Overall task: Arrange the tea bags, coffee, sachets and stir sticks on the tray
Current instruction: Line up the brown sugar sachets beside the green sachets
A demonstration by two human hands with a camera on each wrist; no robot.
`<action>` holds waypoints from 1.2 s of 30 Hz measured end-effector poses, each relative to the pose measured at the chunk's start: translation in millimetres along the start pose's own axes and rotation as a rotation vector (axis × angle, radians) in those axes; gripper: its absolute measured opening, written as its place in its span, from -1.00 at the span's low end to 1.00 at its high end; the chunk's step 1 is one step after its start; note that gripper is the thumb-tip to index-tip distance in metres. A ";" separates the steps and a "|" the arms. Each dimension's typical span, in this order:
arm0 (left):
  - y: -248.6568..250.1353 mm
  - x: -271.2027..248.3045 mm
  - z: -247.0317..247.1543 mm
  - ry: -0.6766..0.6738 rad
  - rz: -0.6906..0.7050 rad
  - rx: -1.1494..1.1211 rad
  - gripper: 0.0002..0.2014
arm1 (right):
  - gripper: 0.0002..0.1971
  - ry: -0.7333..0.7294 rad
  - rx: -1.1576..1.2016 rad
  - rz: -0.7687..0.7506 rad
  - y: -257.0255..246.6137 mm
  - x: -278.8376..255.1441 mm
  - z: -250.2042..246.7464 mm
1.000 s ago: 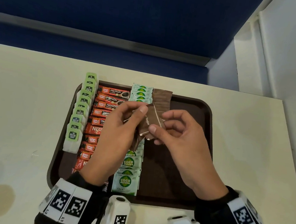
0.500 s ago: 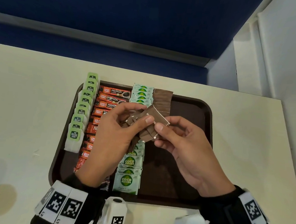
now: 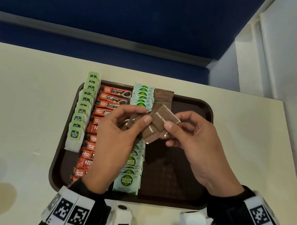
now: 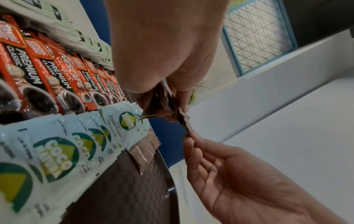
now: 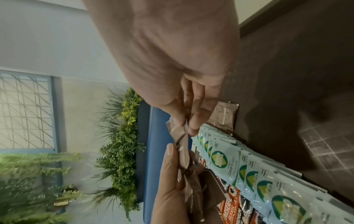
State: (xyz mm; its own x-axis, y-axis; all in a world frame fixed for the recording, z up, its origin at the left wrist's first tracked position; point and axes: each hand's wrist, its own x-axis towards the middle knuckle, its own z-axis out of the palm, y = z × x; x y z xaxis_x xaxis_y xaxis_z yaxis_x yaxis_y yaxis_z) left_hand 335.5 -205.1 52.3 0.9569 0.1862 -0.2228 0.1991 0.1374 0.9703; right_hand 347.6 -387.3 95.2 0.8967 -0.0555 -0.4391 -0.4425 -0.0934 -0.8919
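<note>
We're over the tray (image 3: 195, 106) now, both hands up above it w/ a fan of brown sugar sachets (image 3: 149, 128) between them. Left hand (image 3: 115, 142) has thumb and fingers curled round the fan, at least three packets, exact count we can't tell. Right hand (image 3: 195, 144) pinches the top sachet (image 3: 165, 116) thumb against forefinger, other fingers curled loose; its long axis runs from near-left to far-right, print reading along it.

On the tray we count four rows, front to back. Far left: tea bags (image 3: 79, 114), about ten green tags, overlapping, row spilling over the far rim. Next: red coffee sticks (image 3: 112, 98), roughly a dozen, each lying crosswise, long axis left-right, some hidden by our left hand. Then the coco sugar packets (image 3: 128, 182), about ten, middle ones hidden. At the far end beside them, a short stack of brown sachets (image 3: 164, 94), maybe four, flat. Right half of the tray bare. Tray sits on a pale table (image 3: 27, 100)
</note>
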 end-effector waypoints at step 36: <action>-6.4 13.0 -25.5 0.108 -0.054 -0.123 -0.75 | -0.54 0.157 -0.482 -0.269 70.1 58.4 -3.6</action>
State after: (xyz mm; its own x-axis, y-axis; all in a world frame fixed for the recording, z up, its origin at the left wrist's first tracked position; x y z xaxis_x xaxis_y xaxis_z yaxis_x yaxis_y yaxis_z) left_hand 341.3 -178.7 40.8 0.9160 0.2775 -0.2897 0.2162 0.2668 0.9392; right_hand 369.0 -400.6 7.4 0.9825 -0.1109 -0.1495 -0.1861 -0.5651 -0.8037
